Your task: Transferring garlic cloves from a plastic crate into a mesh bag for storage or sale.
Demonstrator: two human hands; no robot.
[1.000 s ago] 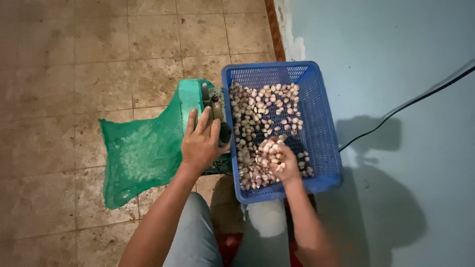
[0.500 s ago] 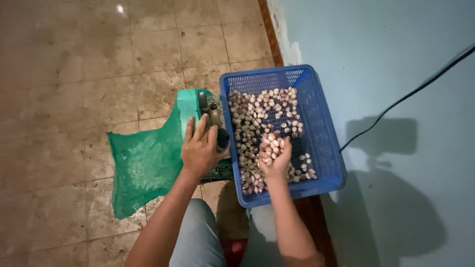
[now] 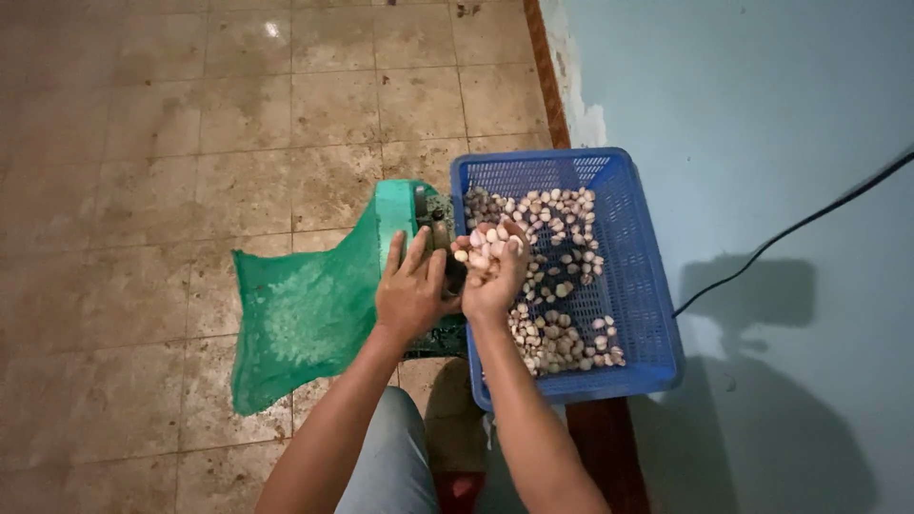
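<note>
The right hand (image 3: pixel 492 276) is cupped palm up, its fingers (image 3: pixel 515 249) curled loosely around a heap of pale garlic cloves (image 3: pixel 484 247), and it hangs over the left rim of the blue basket (image 3: pixel 636 286), just beside the small green machine (image 3: pixel 419 214). The left hand (image 3: pixel 411 293) lies flat on top of that machine with its fingers (image 3: pixel 416 252) spread and holding nothing, apparently steadying it. As I judge it, the step in hand is carrying a scooped handful from the basket across to the machine's opening; what it calls for is a short move leftward and a slow tilt of the palm, so the cloves drop in rather than spill over the basket rim or onto the tiled floor (image 3: pixel 190 143). The rest of the cloves lie spread across the basket bottom, thickest along its left and near side. A green mesh sack (image 3: pixel 300 314) hangs from the machine's left side and spreads over the floor, touching the machine. Room is tight on the right: the basket stands against the pale blue wall (image 3: pixel 762 114), where a dark cable (image 3: pixel 790 228) runs. To the left and far side the floor lies open, while the person's knee (image 3: pixel 390 457) crowds the near edge below both forearms
</note>
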